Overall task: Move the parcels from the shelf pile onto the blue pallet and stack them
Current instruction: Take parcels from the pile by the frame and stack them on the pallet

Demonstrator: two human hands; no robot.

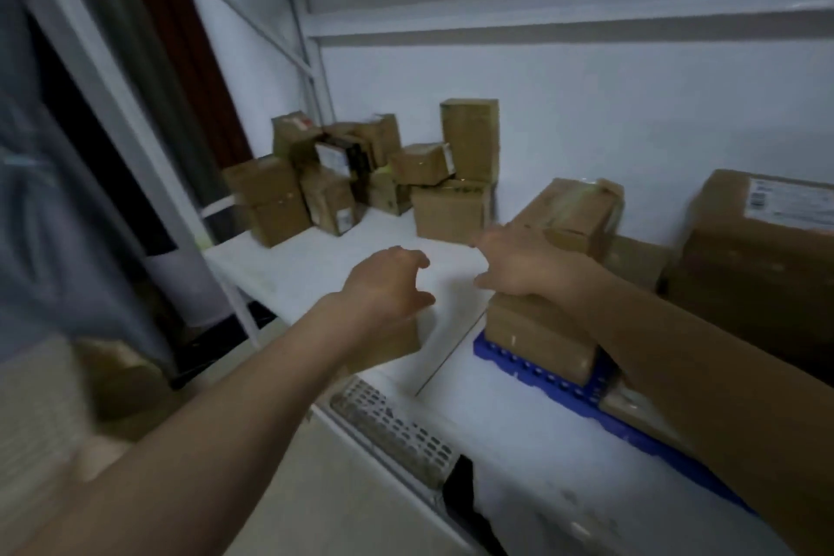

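Reaching empty: left hand [388, 280] and right hand [519, 266] loosely spread; leaning shelf pile [361, 176] at 11 o'clock risks being toppled.

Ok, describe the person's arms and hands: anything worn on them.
Both forearms are bare with no sleeve in view. The left hand and right hand wear no gloves. No watch, ring or wristband shows, though the picture is blurred.

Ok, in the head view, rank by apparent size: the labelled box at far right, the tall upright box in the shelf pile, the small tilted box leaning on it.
1. Labelled box, though nearness inflates it.
2. Tall upright box.
3. Small tilted box.
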